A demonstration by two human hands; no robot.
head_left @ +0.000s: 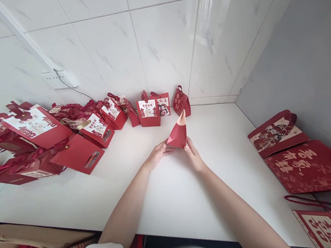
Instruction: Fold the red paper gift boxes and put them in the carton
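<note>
A small red paper gift box (pixel 178 133), partly folded with one pointed flap standing up, rests on the white tabletop (pixel 171 185) near the middle. My left hand (pixel 157 153) pinches its lower left corner with closed fingers. My right hand (pixel 193 155) grips its lower right edge. Both forearms reach in from the bottom of the view.
Several finished red gift boxes (pixel 148 113) and bags line the tiled wall and pile up at the left (pixel 39 142). Flat red bags (pixel 311 165) lie at the right. A cardboard carton (pixel 34 243) sits below the table's front edge. A wall socket (pixel 60 79) holds a cable.
</note>
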